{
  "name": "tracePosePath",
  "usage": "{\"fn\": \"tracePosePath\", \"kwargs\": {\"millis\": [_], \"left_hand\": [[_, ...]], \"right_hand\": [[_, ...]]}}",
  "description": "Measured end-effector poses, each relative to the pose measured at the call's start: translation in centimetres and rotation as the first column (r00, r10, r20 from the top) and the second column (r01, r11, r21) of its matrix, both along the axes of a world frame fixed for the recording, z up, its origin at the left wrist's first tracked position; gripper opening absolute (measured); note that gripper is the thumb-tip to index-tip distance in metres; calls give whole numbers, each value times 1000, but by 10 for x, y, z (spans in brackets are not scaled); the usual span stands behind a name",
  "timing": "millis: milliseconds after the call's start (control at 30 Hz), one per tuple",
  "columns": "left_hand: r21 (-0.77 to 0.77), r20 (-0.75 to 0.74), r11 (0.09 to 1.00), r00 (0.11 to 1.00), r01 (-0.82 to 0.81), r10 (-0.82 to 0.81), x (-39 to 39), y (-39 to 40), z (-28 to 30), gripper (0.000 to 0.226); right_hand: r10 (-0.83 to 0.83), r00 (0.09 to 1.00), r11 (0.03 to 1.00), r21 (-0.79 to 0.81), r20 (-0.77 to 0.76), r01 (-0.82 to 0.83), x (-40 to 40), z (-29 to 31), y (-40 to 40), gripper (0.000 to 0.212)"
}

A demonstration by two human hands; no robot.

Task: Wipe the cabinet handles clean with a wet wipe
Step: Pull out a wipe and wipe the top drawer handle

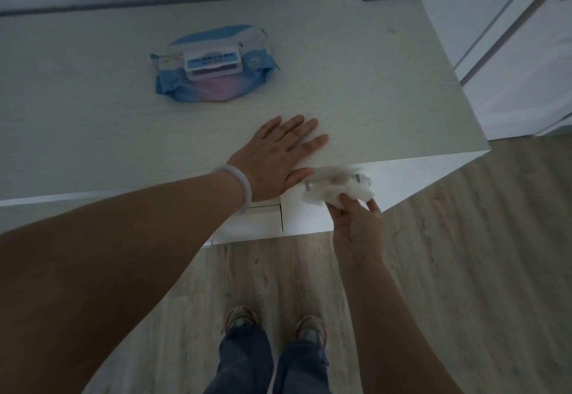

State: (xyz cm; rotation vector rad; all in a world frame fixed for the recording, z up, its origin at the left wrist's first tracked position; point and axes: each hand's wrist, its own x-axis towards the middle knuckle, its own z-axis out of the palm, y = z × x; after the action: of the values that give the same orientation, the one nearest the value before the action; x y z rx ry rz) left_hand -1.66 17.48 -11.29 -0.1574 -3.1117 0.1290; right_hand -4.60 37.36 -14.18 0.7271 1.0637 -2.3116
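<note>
Two hands work at the white cabinet (340, 84): the right hand (356, 226) pinches a crumpled wet wipe (334, 190) draped over the metal handle (309, 185) on its front. Beyond, the left hand (278, 158) lies flat and empty on top, and farther back sits the wipe pack (213, 65).

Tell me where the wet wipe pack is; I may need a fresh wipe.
In the head view, the wet wipe pack lies flat on the cabinet top, left of centre, beyond the left hand.

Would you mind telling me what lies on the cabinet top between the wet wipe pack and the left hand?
Nothing: in the head view, bare cabinet top separates the wet wipe pack from the left hand.
</note>
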Motion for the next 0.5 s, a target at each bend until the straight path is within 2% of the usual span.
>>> {"fn": "tracePosePath", "kwargs": {"millis": [67, 233, 267, 367, 500], "left_hand": [[-3, 2, 1000, 1000, -1, 1, 0, 0, 0, 63], [-3, 3, 1000, 1000, 0, 0, 0, 0, 0, 63], [-2, 5, 1000, 1000, 0, 0, 0, 0, 0, 63], [3, 4, 1000, 1000, 2, -2, 0, 0, 0, 63], [9, 5, 1000, 1000, 1, -1, 0, 0, 0, 63]], "right_hand": [[15, 999, 998, 64, -28, -14, -10, 3, 1, 51], [16, 994, 911, 410, -111, 31, -28, 6, -4, 5], [20, 991, 887, 459, -130, 43, -29, 5, -6, 9], [44, 985, 885, 464, -169, 40, -30, 1, -6, 17], [-38, 997, 943, 328, -72, 59, -31, 1, -3, 8]]}}
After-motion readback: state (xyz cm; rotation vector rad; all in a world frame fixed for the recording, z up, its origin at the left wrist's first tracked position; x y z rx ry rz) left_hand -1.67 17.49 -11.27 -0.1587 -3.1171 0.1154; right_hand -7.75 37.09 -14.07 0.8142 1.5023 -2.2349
